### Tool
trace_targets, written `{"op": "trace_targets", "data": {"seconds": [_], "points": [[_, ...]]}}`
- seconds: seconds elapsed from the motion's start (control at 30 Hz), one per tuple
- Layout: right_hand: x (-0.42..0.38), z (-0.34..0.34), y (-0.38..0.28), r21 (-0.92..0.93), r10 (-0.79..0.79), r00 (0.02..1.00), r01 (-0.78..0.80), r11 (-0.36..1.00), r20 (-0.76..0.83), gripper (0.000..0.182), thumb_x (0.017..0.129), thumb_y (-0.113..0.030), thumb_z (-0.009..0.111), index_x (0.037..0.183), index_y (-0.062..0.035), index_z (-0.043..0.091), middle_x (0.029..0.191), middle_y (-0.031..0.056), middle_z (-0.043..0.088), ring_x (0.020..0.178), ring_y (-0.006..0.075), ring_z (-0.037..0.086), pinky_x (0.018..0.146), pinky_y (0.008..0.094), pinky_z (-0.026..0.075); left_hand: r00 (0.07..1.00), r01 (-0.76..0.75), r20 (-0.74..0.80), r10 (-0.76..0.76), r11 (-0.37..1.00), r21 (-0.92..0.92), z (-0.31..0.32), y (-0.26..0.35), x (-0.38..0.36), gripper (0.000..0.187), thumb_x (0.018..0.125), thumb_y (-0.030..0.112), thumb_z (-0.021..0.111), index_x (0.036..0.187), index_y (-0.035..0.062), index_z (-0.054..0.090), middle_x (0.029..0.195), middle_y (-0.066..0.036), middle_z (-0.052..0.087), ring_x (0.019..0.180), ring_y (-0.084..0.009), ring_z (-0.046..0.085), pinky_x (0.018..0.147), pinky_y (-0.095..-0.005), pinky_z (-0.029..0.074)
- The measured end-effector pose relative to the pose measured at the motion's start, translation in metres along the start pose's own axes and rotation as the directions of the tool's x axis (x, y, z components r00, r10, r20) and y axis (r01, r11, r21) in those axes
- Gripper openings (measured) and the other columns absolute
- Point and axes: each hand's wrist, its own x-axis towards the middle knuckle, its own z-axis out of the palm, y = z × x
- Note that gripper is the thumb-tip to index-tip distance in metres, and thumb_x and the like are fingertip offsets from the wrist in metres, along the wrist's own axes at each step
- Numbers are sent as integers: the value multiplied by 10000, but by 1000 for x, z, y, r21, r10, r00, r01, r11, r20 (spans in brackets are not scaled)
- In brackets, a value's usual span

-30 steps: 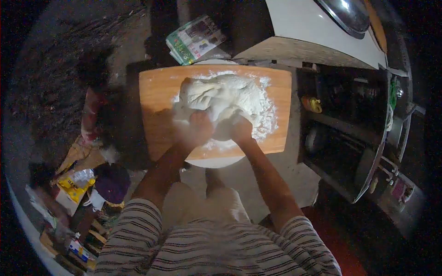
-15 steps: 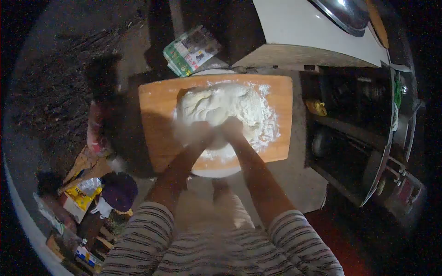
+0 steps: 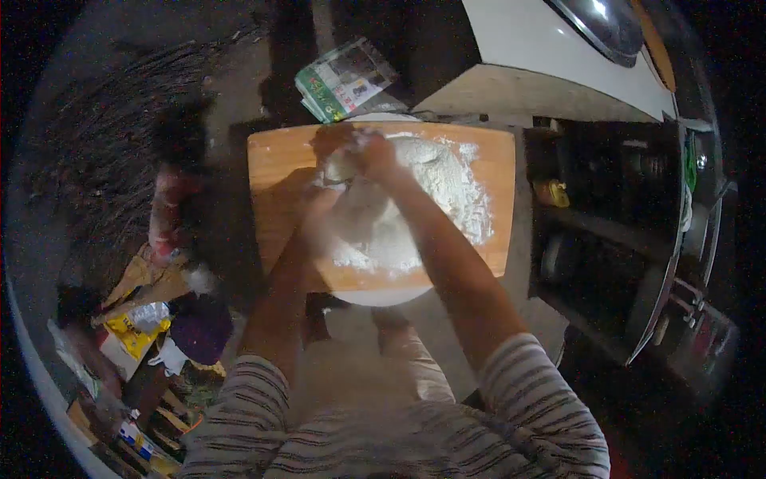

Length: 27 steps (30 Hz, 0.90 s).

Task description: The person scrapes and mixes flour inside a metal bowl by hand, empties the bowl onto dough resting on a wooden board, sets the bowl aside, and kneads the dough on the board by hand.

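Note:
A pale, flour-covered mass of dough [image 3: 435, 180] lies on a wooden board [image 3: 495, 215], with loose white flour scattered around it. My right hand [image 3: 377, 156] reaches to the far left part of the dough, its fingers curled on the dough's edge. Lower down, my left hand [image 3: 321, 211] is at the dough's left side, and motion smears its fingers. Both forearms cross the near edge of the board, and their shadows darken the dough between them.
Beneath the board a round white surface [image 3: 383, 297] shows. A green and clear plastic bag [image 3: 347, 84] lies beyond the far edge. Dark shelves with a yellow item [image 3: 552, 193] stand at the right. Packets, including a yellow bag [image 3: 137, 331], crowd the lower left.
Both hands were together on the near-middle of the dough. My right hand has moved away from me and slightly left to the far edge; my left hand has shifted left.

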Motion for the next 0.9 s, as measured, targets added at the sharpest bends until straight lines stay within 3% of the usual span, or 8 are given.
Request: {"op": "trace_targets", "data": {"seconds": [0.1, 0.23, 0.3, 0.4, 0.5, 0.57, 0.77, 0.9], "points": [[7, 1, -21, -165, -154, 963, 192, 967, 220, 226, 711, -285, 514, 853, -121, 580, 875, 127, 579, 813, 251, 559, 706, 364, 445, 999, 34, -28, -35, 998, -60, -9, 49, -22, 322, 679, 309, 594, 866, 54, 538, 775, -80, 550, 615, -191, 518, 593, -325, 431], [-28, 6, -5, -25, 187, 914, -191, 981, 360, 364, 697, -367, 569, 943, -100, 543, 997, 89, 546, 867, 286, 525, 787, 354, 403, 957, -251, -48, 285, 903, 348, 28, -78, -1, 327, 681, 268, 610, 912, 53, 521, 739, -37, 521, 683, -129, 492, 649, -287, 419], [-70, -37, -5, -64, -98, 929, 129, 990, 357, 361, 731, -293, 545, 1031, -98, 505, 1063, 89, 504, 906, 321, 492, 827, 366, 377, 968, 86, 242, -65, 993, -78, 37, -31, -27, 362, 689, 257, 614, 953, 39, 498, 821, -46, 495, 725, -145, 500, 688, -293, 423], [-125, -78, -2, 73, -228, 973, 229, 971, -23, 441, 698, -172, 569, 1114, -82, 455, 1047, 159, 464, 935, 348, 444, 830, 382, 367, 879, -453, 241, 412, 879, 150, 95, -112, -33, 424, 704, 301, 599, 1002, 34, 460, 892, -50, 466, 793, -159, 498, 692, -300, 434], [-162, -79, 22, 164, -182, 982, 189, 968, -59, 483, 683, -100, 569, 1140, -60, 418, 1045, 189, 433, 944, 354, 413, 828, 391, 360, 982, 101, 184, -38, 933, -345, 138, -112, -41, 460, 711, 274, 571, 1057, 18, 411, 956, -110, 458, 833, -207, 496, 651, -317, 453], [-187, -51, 48, 215, -119, 989, 135, 967, -89, 507, 680, -42, 543, 1156, -32, 367, 1038, 193, 410, 950, 357, 379, 831, 391, 342, 798, -592, 307, 519, 577, 563, 117, -30, -46, 427, 699, 211, 526, 1037, -17, 398, 942, -185, 457, 778, -268, 514, 614, -313, 462], [-177, -33, 69, 62, -146, 989, 144, 988, 28, 350, 721, -141, 472, 1038, 1, 428, 978, 205, 428, 913, 342, 412, 799, 387, 347, 870, -493, 455, 192, 297, 818, 135, -34, -33, 350, 672, 133, 506, 986, -12, 452, 874, -157, 517, 692, -266, 541, 553, -383, 444], [-145, -24, 62, 12, 140, 938, -151, 988, 318, 278, 737, -189, 431, 925, 13, 467, 939, 197, 452, 875, 337, 441, 770, 392, 365, 765, -637, 516, 385, 341, 691, 136, -96, -1, 279, 624, 157, 512, 853, -3, 498, 674, -194, 506, 536, -283, 516, 452, -428, 388]]}}
